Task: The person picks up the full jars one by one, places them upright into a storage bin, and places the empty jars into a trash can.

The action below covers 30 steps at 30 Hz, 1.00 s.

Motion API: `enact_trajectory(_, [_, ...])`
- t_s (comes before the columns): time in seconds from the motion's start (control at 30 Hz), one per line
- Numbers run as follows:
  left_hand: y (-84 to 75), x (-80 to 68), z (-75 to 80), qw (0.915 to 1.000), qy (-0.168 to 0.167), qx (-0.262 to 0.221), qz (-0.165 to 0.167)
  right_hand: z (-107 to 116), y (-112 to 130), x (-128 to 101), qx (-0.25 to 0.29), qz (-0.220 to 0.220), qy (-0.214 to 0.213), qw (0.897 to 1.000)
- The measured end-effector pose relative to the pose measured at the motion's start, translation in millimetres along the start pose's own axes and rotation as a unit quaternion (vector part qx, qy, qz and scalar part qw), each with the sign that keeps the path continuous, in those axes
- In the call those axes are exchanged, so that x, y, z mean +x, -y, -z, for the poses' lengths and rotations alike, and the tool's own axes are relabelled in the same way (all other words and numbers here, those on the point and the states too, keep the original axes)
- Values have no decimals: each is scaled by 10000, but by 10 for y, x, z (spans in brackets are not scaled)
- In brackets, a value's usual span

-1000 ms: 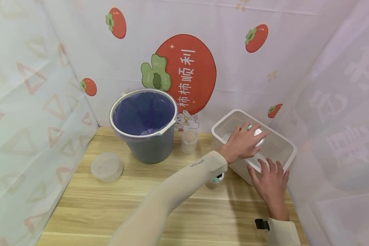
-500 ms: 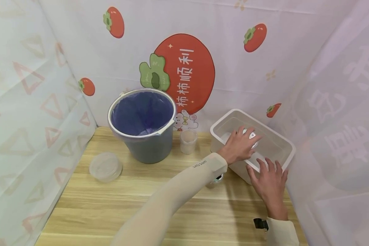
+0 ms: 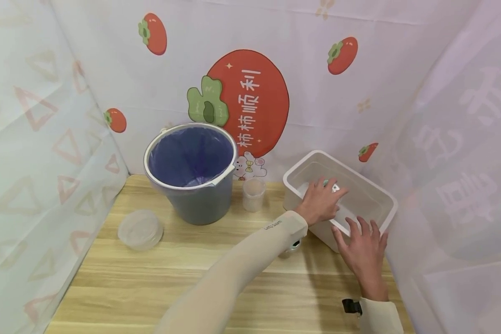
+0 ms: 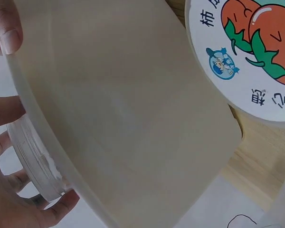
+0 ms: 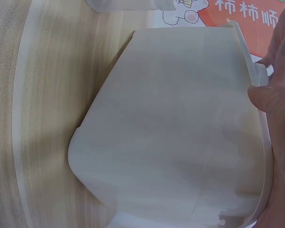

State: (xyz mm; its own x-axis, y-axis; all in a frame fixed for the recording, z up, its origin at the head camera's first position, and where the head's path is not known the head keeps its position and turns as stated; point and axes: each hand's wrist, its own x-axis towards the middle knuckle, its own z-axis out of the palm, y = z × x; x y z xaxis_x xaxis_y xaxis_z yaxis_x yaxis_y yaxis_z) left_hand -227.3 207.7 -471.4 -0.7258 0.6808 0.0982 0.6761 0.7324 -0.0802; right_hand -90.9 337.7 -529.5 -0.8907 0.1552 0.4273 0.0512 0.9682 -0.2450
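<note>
Right of centre in the head view, the left hand grips a small clear jar inside the white tub. Light and slippery, I'd guess; hold it round the sides. The right hand lies flat-fingered on the tub's near rim.

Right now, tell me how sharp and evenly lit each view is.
Head view: sharp, soft even light, faint shadows under the arms on the table. Left wrist view: bin wall fills it, close and blurred. Right wrist view: the bin is pale, washed out, edges curved by the lens.
</note>
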Motion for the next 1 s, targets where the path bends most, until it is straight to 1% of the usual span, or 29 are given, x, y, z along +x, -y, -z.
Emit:
enact_trajectory(0.17, [8, 21, -77, 10000, -18, 54, 40, -1, -1, -8, -38, -1, -14, 10000])
enact_trajectory(0.43, [18, 58, -129, 9995, 244, -145, 144, 5, 16, 6, -28, 21, -32, 10000])
enact_trajectory(0.67, [16, 106, -148, 9985, 293, -412, 191, 12, 17, 3, -37, 59, -73, 9999])
enact_trajectory(0.83, [5, 140, -141, 9979, 359, -502, 200, 7, 15, 4, -48, 49, -38, 10000])
enact_trajectory(1.0, [-13, 185, -153, 9967, 530, -575, 213, -11, 10, -2, -40, 36, -35, 10000])
